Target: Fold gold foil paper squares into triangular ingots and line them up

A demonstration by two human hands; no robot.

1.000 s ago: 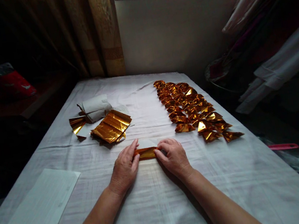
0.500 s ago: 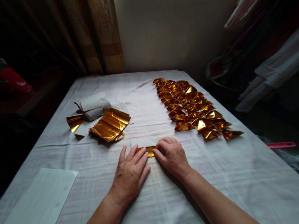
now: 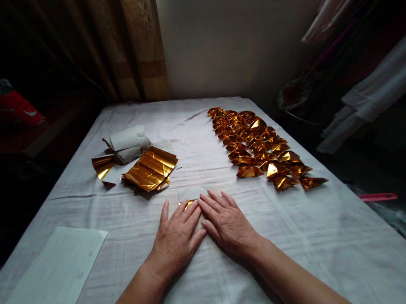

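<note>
I see my left hand [image 3: 178, 235] and right hand [image 3: 226, 222] pressed flat, fingers spread narrowly, covering the gold foil strip [image 3: 188, 204]; its long axis runs three-to-nine o'clock.

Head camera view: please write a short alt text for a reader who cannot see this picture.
Two bare hands, left hand and right hand, press flat on a small gold foil paper on a white cloth-covered table. A stack of gold sheets lies to the left, rows of folded gold pieces to the right.
</note>
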